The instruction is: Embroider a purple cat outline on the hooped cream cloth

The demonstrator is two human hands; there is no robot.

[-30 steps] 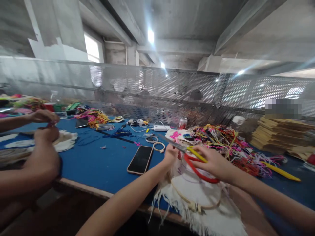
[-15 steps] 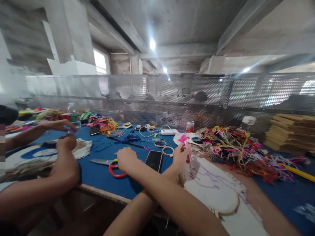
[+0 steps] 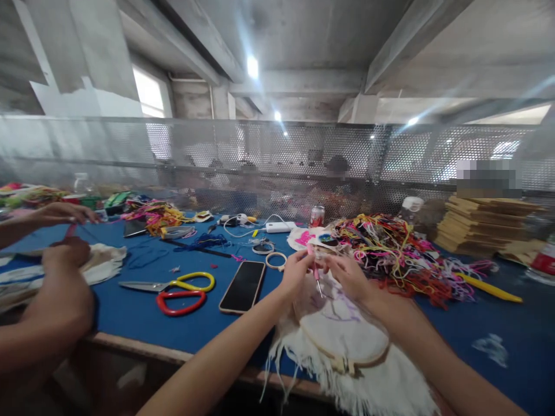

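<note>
Nearest the camera, a wooden hoop [image 3: 347, 341] is seen clamped over frayed white cloth [image 3: 381, 387] at the table [image 3: 143, 300] edge. Faint purple lines are visible on the cloth inside the hoop, but little or no filled stitching can be made out, so the work is judged to be at an early stage, with most of the outline left to cover.

Just above the hoop, the left hand [image 3: 297, 271] and right hand [image 3: 347, 276] are brought close together; the fingers of both are pinched on a thin pink-handled needle tool [image 3: 315, 271], its tip pointed down at the cloth. Whether thread is held as well cannot be told.

Left of the hoop, one dark phone [image 3: 243, 286] lies flat, and further left one pair of scissors [image 3: 177, 292] with one red and one yellow loop. Beyond the hoop, two small rings [image 3: 277, 259] are counted, then one white power bank [image 3: 280, 227] and one can [image 3: 317, 216].

Right of the hoop, one large tangle of coloured threads [image 3: 390, 248] is spread, with one yellow stick [image 3: 489, 288] beside it and one stack of boards [image 3: 481, 228] behind.

Far left of the hoop, two hands of another person [image 3: 65, 254] are seen over a second cloth.
</note>
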